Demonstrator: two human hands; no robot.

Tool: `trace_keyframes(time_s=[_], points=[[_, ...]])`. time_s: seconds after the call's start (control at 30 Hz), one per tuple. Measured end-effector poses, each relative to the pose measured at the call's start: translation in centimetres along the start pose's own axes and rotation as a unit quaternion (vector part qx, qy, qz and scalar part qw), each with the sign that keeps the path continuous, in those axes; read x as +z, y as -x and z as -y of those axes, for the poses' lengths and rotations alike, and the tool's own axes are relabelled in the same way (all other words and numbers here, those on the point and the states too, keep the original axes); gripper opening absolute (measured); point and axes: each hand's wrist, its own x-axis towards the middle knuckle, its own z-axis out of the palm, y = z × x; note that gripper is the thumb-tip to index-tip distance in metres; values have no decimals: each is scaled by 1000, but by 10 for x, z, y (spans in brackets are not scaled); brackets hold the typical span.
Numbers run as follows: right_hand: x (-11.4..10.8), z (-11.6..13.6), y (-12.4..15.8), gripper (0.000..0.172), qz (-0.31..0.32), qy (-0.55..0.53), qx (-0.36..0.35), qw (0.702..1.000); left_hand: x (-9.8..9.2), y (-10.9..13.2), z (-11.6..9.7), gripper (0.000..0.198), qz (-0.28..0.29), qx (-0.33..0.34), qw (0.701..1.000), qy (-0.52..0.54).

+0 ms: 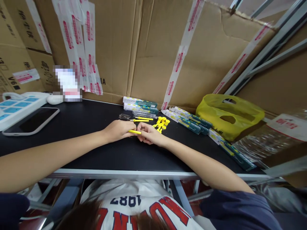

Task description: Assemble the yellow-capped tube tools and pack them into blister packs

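Over the middle of the black table (144, 156), my left hand (117, 130) is closed around a thin yellow plastic rod (134, 131). The rod's end sticks out to the right, where the fingers of my right hand (150, 133) are pinched at its tip. Whether a smaller part sits in those right fingertips is hidden. Just beyond the hands lie more yellow rods (144, 120) with metal ends, and thin wire hooks (124, 117). Several small yellow plastic pieces (163, 122) are heaped to the right of them. Clear plastic tubes (146, 114) rest behind the rods.
Printed green-and-white boxes (140, 104) stand at the back, with more boxes (187, 119) to the right. A yellow plastic bag (227, 116) and a clear plastic package (259, 142) are at the far right. A phone (32, 121) and power strip (22, 107) lie left. Cardboard (153, 51) walls the back.
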Motion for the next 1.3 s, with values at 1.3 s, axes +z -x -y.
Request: trace_keyframes(time_s=[1.3], points=[[-14,-7,0,14,-92,364,-165,912,-13,-4,-1,28,122,-144,979,79]])
